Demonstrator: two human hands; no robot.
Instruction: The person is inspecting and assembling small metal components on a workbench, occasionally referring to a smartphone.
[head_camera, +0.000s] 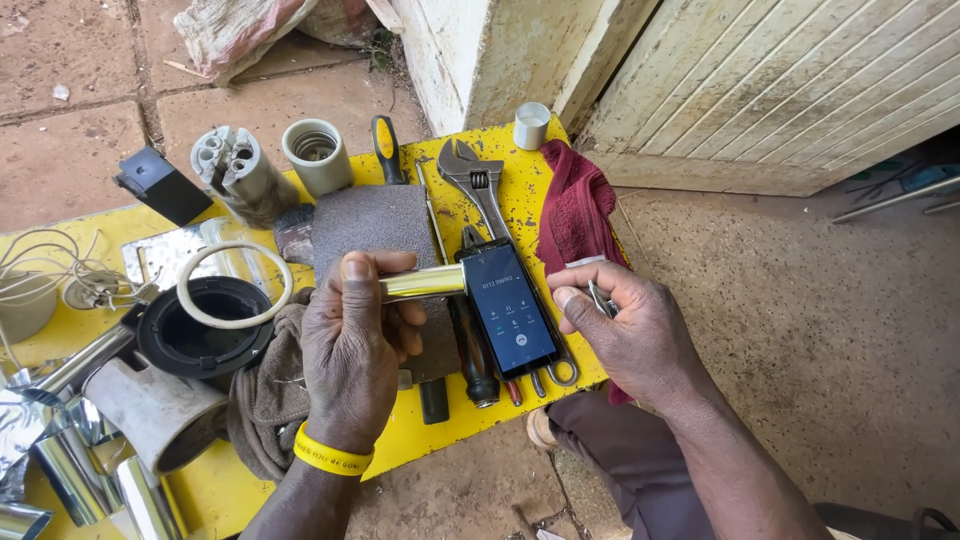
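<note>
Above the yellow surface (520, 195), the left hand (350, 350) is closed around a shiny metal tube (425, 283), thumb on top; the tube points right, its free end just touching the phone's left edge. The right hand (630, 330) is curled shut on a small metal piece (600, 298), fingers bent inward, just right of the phone (510, 308). The phone lies screen up, lit, resting across a spanner (475, 180) and a dark-handled screwdriver (472, 350). A grey sandpaper sheet (375, 222) lies under the left hand's fingers. A maroon cloth (578, 205) sits just beyond the right hand. At the surface's far edge stand a yellow-handled screwdriver (385, 145), a ceramic lamp holder (316, 155) and a small white cap (531, 125). To the left lie a white ring (235, 285) on a black round housing (205, 335), a grey rag (268, 395) and several shiny tubes (70, 470). A yellow wristband (332, 455) encircles the left wrist.
</note>
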